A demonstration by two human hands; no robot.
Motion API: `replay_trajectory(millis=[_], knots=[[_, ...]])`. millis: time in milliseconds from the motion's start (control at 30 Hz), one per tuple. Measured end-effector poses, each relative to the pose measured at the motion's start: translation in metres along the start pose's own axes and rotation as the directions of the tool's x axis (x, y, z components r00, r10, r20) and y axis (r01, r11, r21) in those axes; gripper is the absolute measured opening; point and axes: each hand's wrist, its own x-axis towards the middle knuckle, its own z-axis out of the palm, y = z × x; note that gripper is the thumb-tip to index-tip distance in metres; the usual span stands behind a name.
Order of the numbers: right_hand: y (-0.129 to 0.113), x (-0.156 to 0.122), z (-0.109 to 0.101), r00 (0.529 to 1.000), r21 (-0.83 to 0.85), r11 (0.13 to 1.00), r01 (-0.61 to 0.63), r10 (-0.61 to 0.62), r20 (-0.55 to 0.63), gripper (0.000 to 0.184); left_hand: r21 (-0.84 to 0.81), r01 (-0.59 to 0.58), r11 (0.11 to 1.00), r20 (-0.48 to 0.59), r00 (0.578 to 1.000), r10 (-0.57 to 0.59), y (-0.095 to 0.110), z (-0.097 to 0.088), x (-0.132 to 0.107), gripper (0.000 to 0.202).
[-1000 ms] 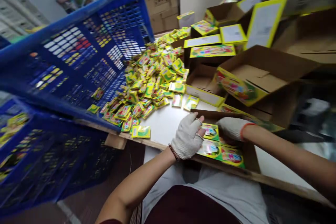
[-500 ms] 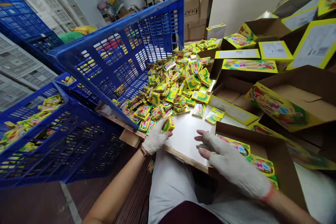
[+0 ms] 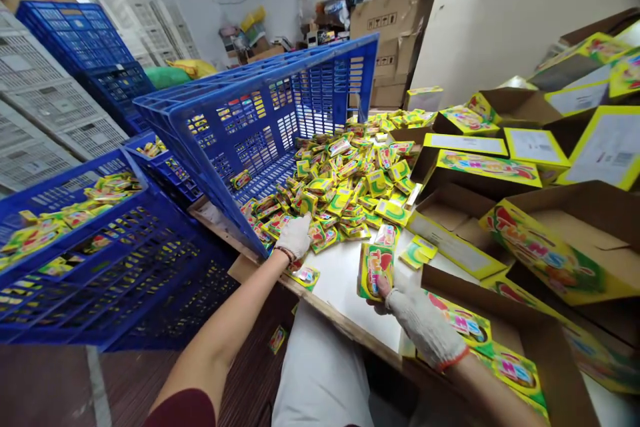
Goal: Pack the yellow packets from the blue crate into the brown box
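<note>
A heap of small yellow-green sachets [image 3: 345, 180] spills from a tipped blue crate [image 3: 260, 127] onto a white table [image 3: 340, 280]. My left hand [image 3: 295, 237], in a white knit glove, rests on the near edge of the heap, fingers down among the sachets. My right hand [image 3: 417, 320], also gloved, holds a small stack of sachets [image 3: 374, 269] upright above the table. Just right of it is an open cardboard box [image 3: 525, 320] with colourful packs lying inside. One sachet [image 3: 306, 275] lies at the table's near edge.
Open yellow-printed cardboard boxes [image 3: 555, 240] crowd the right side. Blue crates [image 3: 75, 240] holding more sachets stand at the left, stacked crates behind them. Brown cartons [image 3: 395, 20] are piled at the back wall. A sachet [image 3: 277, 339] lies on the floor.
My left hand moved up into the heap's edge. My right hand, empty half a second ago, now holds a stack of sachets. The view has lifted and swung left.
</note>
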Motion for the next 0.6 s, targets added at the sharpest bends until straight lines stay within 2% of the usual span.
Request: replay_trajectory(millis=[67,133,233,333,400,467,533,600], knots=[[-0.001,0.003,0.004,1.000,-0.018,1.000,0.019,-0.019,-0.019,0.052,-0.007,-0.009,1.000,0.002,1.000,0.009,0.003,0.002,-0.005,0.027],[-0.003,0.008,0.008,0.995,-0.062,0.997,0.051,-0.056,-0.083,0.050,-0.046,-0.028,0.999,0.005,1.000,0.028,0.017,0.011,-0.018,0.017],[-0.003,0.016,0.012,0.988,-0.066,0.996,0.058,-0.067,-0.141,0.044,-0.125,-0.052,0.991,0.060,0.996,0.060,0.042,0.034,-0.044,0.019],[0.004,0.020,0.011,0.989,0.103,0.993,-0.049,0.063,-0.133,0.046,-0.135,-0.033,0.990,0.102,0.994,0.047,0.052,0.053,-0.058,0.034],[0.009,0.018,0.007,0.980,0.165,0.982,-0.096,0.122,-0.156,0.053,-0.074,0.006,0.997,0.073,0.997,-0.001,0.045,0.056,-0.055,0.034],[0.011,0.011,0.003,0.982,0.121,0.989,-0.084,0.102,-0.159,0.061,0.013,0.044,0.999,0.029,0.999,-0.045,0.030,0.053,-0.044,0.016],[0.006,0.003,-0.002,0.997,-0.029,1.000,-0.002,0.000,-0.074,0.059,0.089,0.066,0.994,0.007,0.998,-0.067,0.015,0.048,-0.031,0.027],[-0.004,-0.005,-0.003,0.989,-0.272,0.953,0.136,-0.117,0.086,0.042,0.136,0.064,0.989,0.014,0.998,-0.067,0.005,0.045,-0.022,0.039]])
